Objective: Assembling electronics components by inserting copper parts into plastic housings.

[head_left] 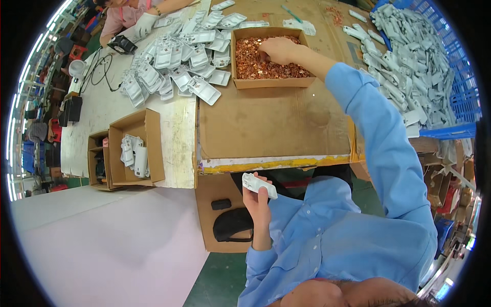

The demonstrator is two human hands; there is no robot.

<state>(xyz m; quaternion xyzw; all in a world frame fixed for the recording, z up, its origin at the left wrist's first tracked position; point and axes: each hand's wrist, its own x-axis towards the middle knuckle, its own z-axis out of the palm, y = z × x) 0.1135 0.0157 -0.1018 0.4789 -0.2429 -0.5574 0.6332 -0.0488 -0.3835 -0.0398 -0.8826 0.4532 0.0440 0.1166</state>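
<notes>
My left hand is closed around a white plastic housing, held in front of my body below the table's front edge. The thumb lies over the housing's near end. My right hand reaches into a shallow cardboard box full of small copper-coloured metal parts. Its fingers are bent together with their tips down among the parts; whatever they pinch is hidden. Left of this box lies a heap of white plastic housings, mostly with their hollow side up.
A blue crate at the right is heaped with grey-white plastic pieces. At the left stands a cardboard box with several housings inside. Across the table a co-worker's gloved hand is near a black device with a cable. A teal pen lies at the back.
</notes>
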